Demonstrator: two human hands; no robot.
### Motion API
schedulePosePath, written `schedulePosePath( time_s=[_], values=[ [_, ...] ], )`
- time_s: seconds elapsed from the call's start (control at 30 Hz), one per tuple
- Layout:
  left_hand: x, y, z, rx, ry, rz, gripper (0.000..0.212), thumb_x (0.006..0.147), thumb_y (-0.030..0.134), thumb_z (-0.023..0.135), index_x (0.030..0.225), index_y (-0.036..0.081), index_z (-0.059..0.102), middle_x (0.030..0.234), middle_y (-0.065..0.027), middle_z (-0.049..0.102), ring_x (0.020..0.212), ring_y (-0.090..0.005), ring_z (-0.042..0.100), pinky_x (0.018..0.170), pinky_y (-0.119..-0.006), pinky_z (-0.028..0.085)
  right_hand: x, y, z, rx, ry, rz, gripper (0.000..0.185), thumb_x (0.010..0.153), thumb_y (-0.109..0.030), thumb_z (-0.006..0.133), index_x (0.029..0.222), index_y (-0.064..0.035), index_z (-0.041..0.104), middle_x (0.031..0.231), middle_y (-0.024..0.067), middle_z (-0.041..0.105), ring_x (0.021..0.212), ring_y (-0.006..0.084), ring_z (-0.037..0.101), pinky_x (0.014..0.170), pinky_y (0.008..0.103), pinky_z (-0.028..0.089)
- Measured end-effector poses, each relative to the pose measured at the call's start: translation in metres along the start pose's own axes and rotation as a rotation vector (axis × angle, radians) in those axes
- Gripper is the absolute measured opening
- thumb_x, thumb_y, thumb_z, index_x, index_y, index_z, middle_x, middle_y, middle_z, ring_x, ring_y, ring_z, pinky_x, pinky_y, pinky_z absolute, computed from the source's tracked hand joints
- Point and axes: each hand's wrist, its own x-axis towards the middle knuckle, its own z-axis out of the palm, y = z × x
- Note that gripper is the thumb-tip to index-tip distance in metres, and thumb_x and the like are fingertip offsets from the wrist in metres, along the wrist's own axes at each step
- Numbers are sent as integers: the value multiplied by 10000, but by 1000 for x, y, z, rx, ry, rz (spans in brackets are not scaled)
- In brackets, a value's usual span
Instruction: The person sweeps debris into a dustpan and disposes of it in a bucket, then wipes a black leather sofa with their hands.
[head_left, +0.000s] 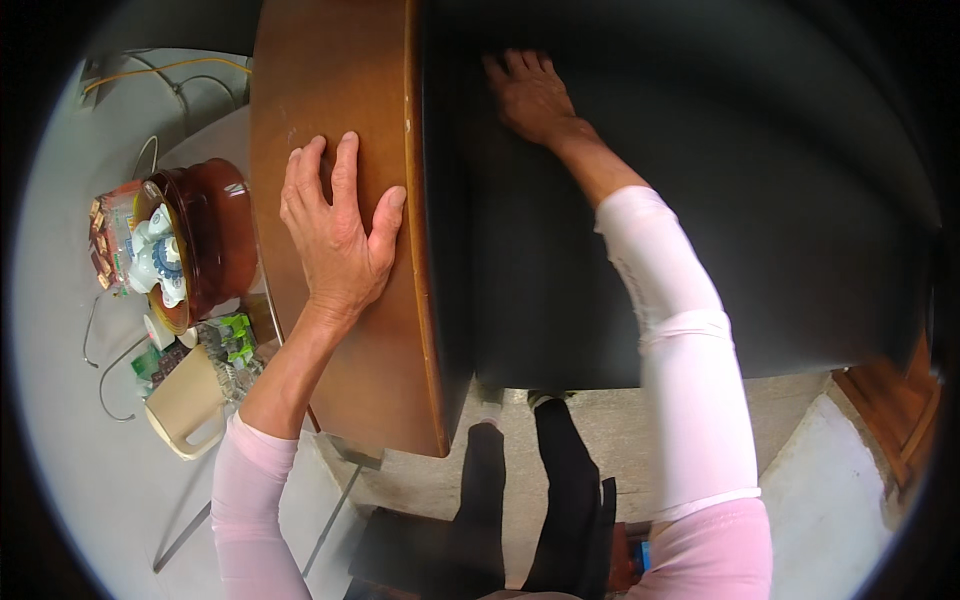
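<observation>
My left hand (334, 225) lies palm down on the broad brown wooden armrest (367, 352), fingers spread and the thumb near its inner edge. Nothing is in it. Black upholstery, apparently a sofa seat (570, 300), stretches from the armrest to the right. Over its dark far part is my right hand (529, 94), back upward and fingers somewhat apart, slightly blurred. It appears to rest on the black surface and holds nothing visible. Pale pink sleeves cover both forearms down from below the wrists.
Left of the armrest are a reddish-brown translucent container (221, 232), white-and-blue cups (157, 255), a snack packet (101, 240) and a cream-coloured pitcher (187, 405). A yellow cable (165, 66) runs behind. Below, my legs (562, 465) stand before a dark low piece (405, 551).
</observation>
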Motion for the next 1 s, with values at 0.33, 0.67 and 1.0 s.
schedulePosePath(
  time_s=[0.33, 0.67, 1.0],
  values=[
    [-2, -6, -6, 26, -6, -6, 594, 919, 374, 607, 1405, 64, 467, 1400, -227, 401, 1314, -419, 353, 1087, -517, 265, -251, -104, -51, 747, -651, -810, 233, 802, -228, 591, 902, -44, 692, 1060, 192, 668, 1092, 350, 619, 1041, 464, 443],
    [-4, -6, 2, 3, -3, 27, 570, 924, 371, 611, 1393, 71, 486, 1379, -222, 416, 1284, -390, 381, 1069, -496, 293, -71, -92, 37, 53, 207, 21, 470, 868, -165, 506, 1271, 71, 562, 1455, 229, 438, 1395, 372, 353, 1168, 535, 220],
    [-5, -10, -14, 86, -39, 33, 521, 924, 339, 617, 1356, 59, 531, 1352, -231, 480, 1250, -394, 451, 1057, -464, 349, -239, -163, -20, 524, 80, -181, 474, 926, -180, 473, 1335, 59, 465, 1307, 249, 501, 1173, 385, 483, 965, 485, 396]
  ],
)
